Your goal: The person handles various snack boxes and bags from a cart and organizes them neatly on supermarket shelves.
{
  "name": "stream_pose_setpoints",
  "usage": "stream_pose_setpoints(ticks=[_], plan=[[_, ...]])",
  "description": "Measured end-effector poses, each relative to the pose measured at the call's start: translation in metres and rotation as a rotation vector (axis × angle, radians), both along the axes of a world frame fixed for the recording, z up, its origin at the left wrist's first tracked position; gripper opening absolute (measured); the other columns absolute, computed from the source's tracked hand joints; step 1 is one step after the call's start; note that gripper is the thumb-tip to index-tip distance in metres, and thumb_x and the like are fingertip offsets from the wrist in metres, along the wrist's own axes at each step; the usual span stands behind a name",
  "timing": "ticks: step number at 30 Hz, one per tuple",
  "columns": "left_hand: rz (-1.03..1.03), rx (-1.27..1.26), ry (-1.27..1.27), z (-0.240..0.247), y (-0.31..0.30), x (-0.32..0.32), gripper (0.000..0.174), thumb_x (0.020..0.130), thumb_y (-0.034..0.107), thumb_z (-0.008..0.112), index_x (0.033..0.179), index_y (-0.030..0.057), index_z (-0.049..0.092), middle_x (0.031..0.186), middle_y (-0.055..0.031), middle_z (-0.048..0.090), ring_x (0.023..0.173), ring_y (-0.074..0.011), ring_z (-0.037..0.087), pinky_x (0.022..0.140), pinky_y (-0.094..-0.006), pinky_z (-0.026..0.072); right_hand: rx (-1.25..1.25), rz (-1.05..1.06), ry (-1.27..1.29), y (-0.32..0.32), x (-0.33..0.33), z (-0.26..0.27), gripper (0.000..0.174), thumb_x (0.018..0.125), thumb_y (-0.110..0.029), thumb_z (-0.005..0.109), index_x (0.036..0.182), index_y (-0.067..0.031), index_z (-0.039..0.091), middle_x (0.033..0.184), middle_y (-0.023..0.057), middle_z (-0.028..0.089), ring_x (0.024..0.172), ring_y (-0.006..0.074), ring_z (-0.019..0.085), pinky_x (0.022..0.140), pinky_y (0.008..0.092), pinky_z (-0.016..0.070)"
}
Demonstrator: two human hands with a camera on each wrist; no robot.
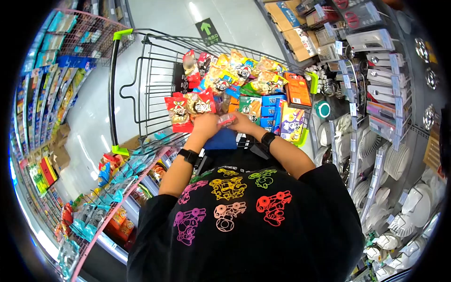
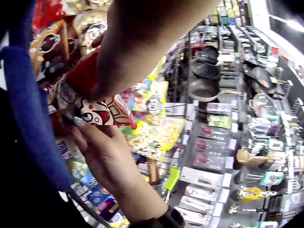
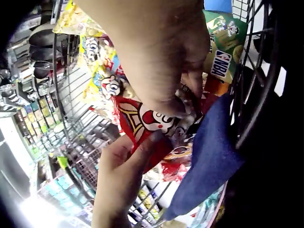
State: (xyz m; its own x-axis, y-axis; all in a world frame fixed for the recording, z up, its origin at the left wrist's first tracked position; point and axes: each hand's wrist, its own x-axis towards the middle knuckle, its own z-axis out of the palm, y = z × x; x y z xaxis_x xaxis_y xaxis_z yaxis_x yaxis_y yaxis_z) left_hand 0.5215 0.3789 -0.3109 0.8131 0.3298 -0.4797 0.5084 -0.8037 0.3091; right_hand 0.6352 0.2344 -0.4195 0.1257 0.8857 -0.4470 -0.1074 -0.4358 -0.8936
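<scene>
A small red snack packet with a cartoon face [image 1: 227,119] [image 2: 97,113] [image 3: 154,118] is held between both hands, low over the cart's near side. My left hand [image 1: 206,126] [image 3: 121,166] pinches its red edge between thumb and fingers. On the packet's other side, my right hand [image 1: 242,124] [image 2: 110,159] grips the clear, crinkled part; its fingertips are partly hidden in the right wrist view. Larger red snack bags [image 1: 178,112] lie just beyond the left hand. A green packet [image 1: 250,107] [image 3: 227,42] lies beyond the right hand.
The wire shopping cart [image 1: 157,70] holds yellow snack bags [image 1: 218,80], blue packs [image 1: 270,112] and an orange box [image 1: 298,90]. Dark blue cloth [image 1: 221,141] hangs at its near side. Shelves of utensils [image 1: 385,75] and plates [image 1: 397,160] stand right; a pink-edged rack [image 1: 105,223] stands left.
</scene>
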Motion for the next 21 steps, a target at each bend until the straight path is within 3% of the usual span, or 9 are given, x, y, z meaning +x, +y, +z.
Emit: stream_pose_setpoints(ticks=[2, 3, 4, 7, 10, 11, 14, 17, 21], plan=[[0.028, 0.072, -0.104, 0.034, -0.005, 0.014, 0.023, 0.071, 0.029, 0.063, 0.076, 0.0068, 0.062, 0.074, -0.0118, 0.060, 0.070, -0.0298, 0.060, 0.063, -0.0409, 0.0478, -0.008, -0.103, 0.133, -0.001, 0.008, 0.015, 0.045, 0.069, -0.012, 0.070, 0.109, -0.0041, 0.050, 0.099, 0.0106, 0.059, 0.091, 0.0196, 0.058, 0.078, 0.0309, 0.0454], [0.060, 0.086, -0.202, 0.049, -0.010, 0.017, 0.021, 0.070, 0.027, 0.063, 0.073, 0.0062, 0.061, 0.074, -0.0124, 0.059, 0.069, -0.0300, 0.060, 0.061, -0.0413, 0.0472, 0.120, -0.099, 0.123, -0.003, 0.011, 0.002, 0.043, 0.074, -0.007, 0.068, 0.112, -0.0039, 0.048, 0.098, 0.0067, 0.058, 0.090, 0.0131, 0.057, 0.077, 0.0276, 0.0458], [0.050, 0.118, -0.245, 0.062, -0.017, 0.021, 0.019, 0.071, 0.025, 0.061, 0.077, 0.0068, 0.064, 0.074, -0.0104, 0.061, 0.069, -0.0289, 0.060, 0.064, -0.0405, 0.0471, 0.137, -0.236, 0.444, -0.006, 0.017, 0.038, 0.046, 0.075, -0.002, 0.066, 0.115, -0.0045, 0.045, 0.099, 0.0057, 0.058, 0.092, 0.0126, 0.056, 0.078, 0.0274, 0.0461], [0.097, 0.127, -0.410, 0.097, -0.048, 0.028, 0.016, 0.071, 0.020, 0.062, 0.079, 0.0061, 0.064, 0.077, -0.0100, 0.061, 0.075, -0.0284, 0.059, 0.067, -0.0391, 0.0466, 0.139, -0.183, 0.427, -0.021, 0.037, 0.079, 0.052, 0.073, 0.003, 0.067, 0.119, -0.0054, 0.044, 0.113, 0.0083, 0.053, 0.103, 0.0151, 0.053, 0.085, 0.0273, 0.0444], [0.130, 0.092, -0.557, 0.119, -0.083, 0.026, 0.018, 0.071, 0.016, 0.064, 0.087, 0.0062, 0.064, 0.084, -0.0101, 0.061, 0.080, -0.0287, 0.059, 0.071, -0.0379, 0.0466, 0.370, -0.163, -0.096, -0.048, 0.053, 0.124, 0.054, 0.069, 0.004, 0.070, 0.117, -0.0057, 0.046, 0.124, 0.0107, 0.047, 0.114, 0.0180, 0.047, 0.093, 0.0292, 0.0406], [0.148, 0.079, -0.621, 0.130, -0.096, 0.026, 0.019, 0.072, 0.014, 0.064, 0.090, 0.0060, 0.064, 0.088, -0.0103, 0.062, 0.082, -0.0292, 0.059, 0.073, -0.0375, 0.0467, 0.451, -0.158, -0.062, -0.056, 0.062, 0.135, 0.056, 0.066, 0.003, 0.072, 0.115, -0.0068, 0.048, 0.130, 0.0120, 0.041, 0.122, 0.0201, 0.040, 0.100, 0.0314, 0.0357], [0.243, -0.044, -0.696, 0.138, -0.131, 0.013, 0.032, 0.075, 0.012, 0.063, 0.106, 0.0067, 0.061, 0.105, -0.0126, 0.058, 0.096, -0.0290, 0.057, 0.082, -0.0355, 0.0454, 0.519, -0.231, 0.024, -0.077, 0.081, 0.153, 0.055, 0.066, 0.001, 0.073, 0.115, -0.0057, 0.049, 0.132, 0.0114, 0.040, 0.119, 0.0213, 0.043, 0.100, 0.0328, 0.0379], [0.332, -0.133, -0.841, 0.143, -0.160, -0.002, 0.039, 0.076, 0.013, 0.064, 0.114, 0.0067, 0.055, 0.116, -0.0153, 0.052, 0.102, -0.0310, 0.055, 0.087, -0.0353, 0.0433, 0.525, -0.186, -0.250, -0.091, 0.089, 0.198, 0.048, 0.068, -0.003, 0.072, 0.111, -0.0033, 0.052, 0.132, 0.0098, 0.042, 0.116, 0.0214, 0.047, 0.094, 0.0316, 0.0436], [0.629, -0.598, -1.059, 0.136, -0.182, -0.034, 0.048, 0.091, 0.026, 0.048, 0.130, 0.0008, 0.035, 0.125, -0.0152, 0.046, 0.113, -0.0223, 0.047, 0.093, -0.0340, 0.0407, 0.660, -0.148, -0.554, -0.101, 0.070, 0.243, 0.044, 0.067, 0.001, 0.069, 0.108, -0.0060, 0.055, 0.127, 0.0121, 0.048, 0.117, 0.0260, 0.048, 0.092, 0.0326, 0.0437]])
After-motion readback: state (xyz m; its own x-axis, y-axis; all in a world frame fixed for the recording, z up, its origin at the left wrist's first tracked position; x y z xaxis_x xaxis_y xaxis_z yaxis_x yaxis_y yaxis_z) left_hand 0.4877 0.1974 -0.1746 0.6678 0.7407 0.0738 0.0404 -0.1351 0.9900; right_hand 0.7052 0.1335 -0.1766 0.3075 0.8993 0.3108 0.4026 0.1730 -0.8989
